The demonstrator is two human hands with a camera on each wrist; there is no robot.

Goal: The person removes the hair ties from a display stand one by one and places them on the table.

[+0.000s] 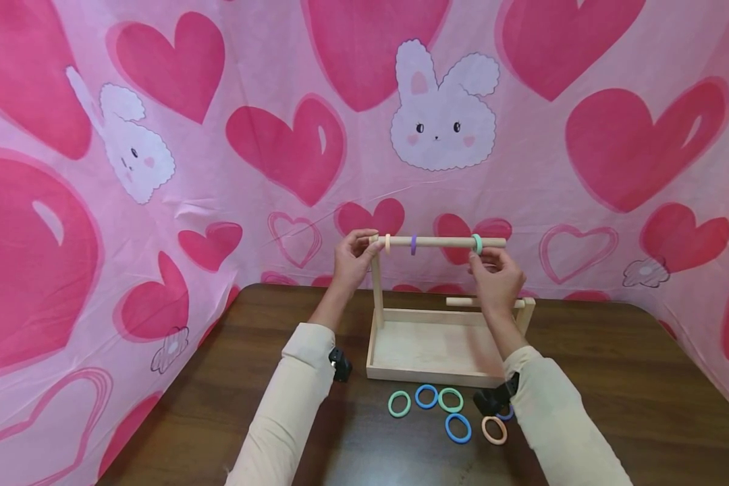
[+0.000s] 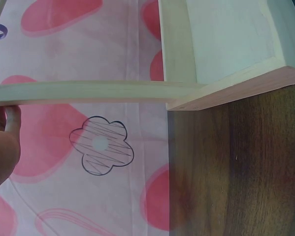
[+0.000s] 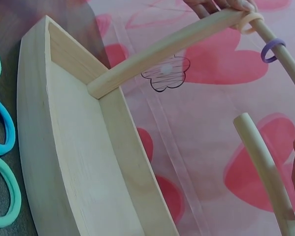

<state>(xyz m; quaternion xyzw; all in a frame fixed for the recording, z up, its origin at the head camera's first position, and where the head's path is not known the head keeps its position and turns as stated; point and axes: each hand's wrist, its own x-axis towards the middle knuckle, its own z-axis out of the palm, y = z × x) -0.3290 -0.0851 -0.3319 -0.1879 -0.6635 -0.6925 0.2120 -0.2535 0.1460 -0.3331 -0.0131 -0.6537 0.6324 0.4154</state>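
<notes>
At twelve o'clock, behind everything, a pink cloth (image 1: pixel 358 145) with hearts and rabbits; under it, a brown table (image 1: pixel 237 378). On this table, a wooden rack (image 1: pixel 434 376), resting on its tray base, probably for stability. At four o'clock of the rack, the right forearm (image 1: pixel 559 405), in the way, hiding part of tray. On top, an upper rod (image 1: pixel 443 241), fixed to the left post (image 1: pixel 377 290), right end free, likely for passing rings; at two o'clock, a lower rod (image 1: pixel 468 302). At ten o'clock, left hand (image 1: pixel 351 261) pinching the post's top corner, apparently for steadying. At two o'clock, right hand (image 1: pixel 497 279) pinching a mint ring (image 1: pixel 478 244) around the upper rod, near the free end. Toward nine o'clock, on the same rod, a purple ring (image 1: pixel 413 244), then a peach ring (image 1: pixel 387 243). At six o'clock, on the table, loose: two green rings (image 1: pixel 391 405), two blue rings (image 1: pixel 458 441), another peach, and one half hidden by the wrist camera (image 1: pixel 491 400), perhaps violet, difficult to judge.
</notes>
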